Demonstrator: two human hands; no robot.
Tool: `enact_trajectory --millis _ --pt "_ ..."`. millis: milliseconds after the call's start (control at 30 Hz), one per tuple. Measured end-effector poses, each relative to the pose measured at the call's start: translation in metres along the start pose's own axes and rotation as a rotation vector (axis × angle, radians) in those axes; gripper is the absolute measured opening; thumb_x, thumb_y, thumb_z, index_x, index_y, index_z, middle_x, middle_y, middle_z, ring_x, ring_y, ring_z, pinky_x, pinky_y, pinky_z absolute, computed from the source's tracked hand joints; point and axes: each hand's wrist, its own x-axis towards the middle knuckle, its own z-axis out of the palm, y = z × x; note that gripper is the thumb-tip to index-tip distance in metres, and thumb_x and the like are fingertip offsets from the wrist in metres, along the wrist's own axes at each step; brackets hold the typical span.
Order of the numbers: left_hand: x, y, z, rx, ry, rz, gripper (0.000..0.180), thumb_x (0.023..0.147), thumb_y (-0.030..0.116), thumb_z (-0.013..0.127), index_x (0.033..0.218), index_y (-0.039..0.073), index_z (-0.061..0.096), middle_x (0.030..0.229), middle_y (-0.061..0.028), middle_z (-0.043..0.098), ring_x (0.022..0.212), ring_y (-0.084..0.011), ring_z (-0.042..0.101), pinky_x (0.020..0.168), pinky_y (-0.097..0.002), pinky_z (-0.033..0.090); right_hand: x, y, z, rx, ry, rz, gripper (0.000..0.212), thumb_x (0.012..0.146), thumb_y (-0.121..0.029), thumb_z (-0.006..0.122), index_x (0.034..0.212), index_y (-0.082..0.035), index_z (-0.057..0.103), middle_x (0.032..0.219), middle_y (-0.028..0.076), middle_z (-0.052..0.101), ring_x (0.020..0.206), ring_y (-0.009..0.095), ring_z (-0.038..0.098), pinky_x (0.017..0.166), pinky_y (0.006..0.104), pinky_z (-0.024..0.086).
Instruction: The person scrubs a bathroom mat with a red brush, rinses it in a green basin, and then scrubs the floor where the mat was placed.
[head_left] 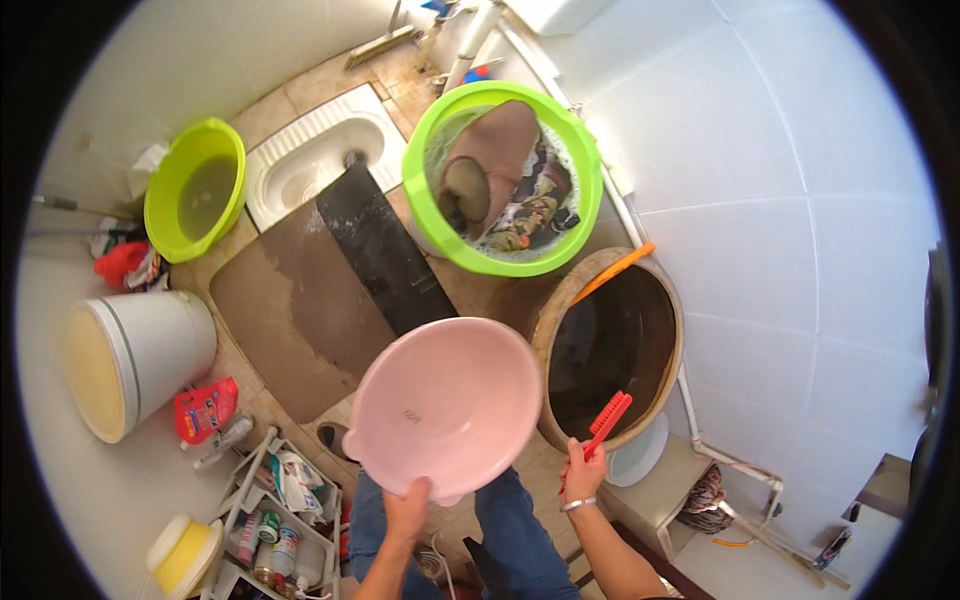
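Observation:
My left hand [407, 512] grips the near rim of a pink plastic basin [450, 405], thumb over the edge. The basin is tilted toward me and shows nothing inside but a small dark mark. In my right hand [583, 472] is a red scrub brush [607, 424], its bristles pointing up and to the right. The brush is just in front of a large brown water vat [668, 390] holding dark water, with an orange strip-like thing [615, 274] across its rim. Beyond the basin, a green tub [420, 215] holds soapy water and soaked clothes [500, 150].
A brown mat [290, 300] and a black board [385, 250] lie before a squat toilet [262, 165]. On the left are another green basin [170, 220], a white bucket [165, 345] and a shelf rack of bottles [320, 545]. Pipes [690, 400] run along the right wall.

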Motion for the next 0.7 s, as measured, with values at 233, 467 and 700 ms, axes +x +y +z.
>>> enact_trajectory --millis 233,467,700 --pt "-0.006 0.082 0.19 0.598 -0.371 0.703 0.085 0.091 -0.006 0.056 0.162 -0.002 0.011 0.152 -0.0324 0.044 0.131 -0.044 0.057 0.106 -0.0439 0.049 0.072 0.001 -0.061 0.159 0.102 0.02 0.022 0.097 -0.015 0.072 0.09 -0.01 0.052 0.064 0.0 0.052 0.044 0.008 0.044 0.039 0.0232 0.035" --pt "0.063 0.001 0.346 1.345 -0.217 0.96 0.085 0.085 -0.007 0.06 0.16 -0.004 0.019 0.149 -0.0521 0.029 0.077 -0.0465 0.068 0.065 -0.0496 0.06 0.121 0.015 -0.137 0.288 0.107 0.101 0.021 0.097 -0.014 0.072 0.094 -0.01 0.051 0.066 0.0 0.054 0.044 0.008 0.045 0.039 0.0235 0.035" --pt "0.077 -0.059 0.384 1.42 -0.208 0.632 0.085 0.087 -0.003 0.063 0.159 -0.003 0.018 0.142 -0.0482 0.041 0.086 -0.0501 0.07 0.078 -0.0491 0.061 0.122 0.042 -0.158 0.395 0.013 0.321 0.021 0.095 -0.012 0.073 0.092 -0.01 0.052 0.066 0.0 0.054 0.045 0.008 0.046 0.039 0.024 0.036"
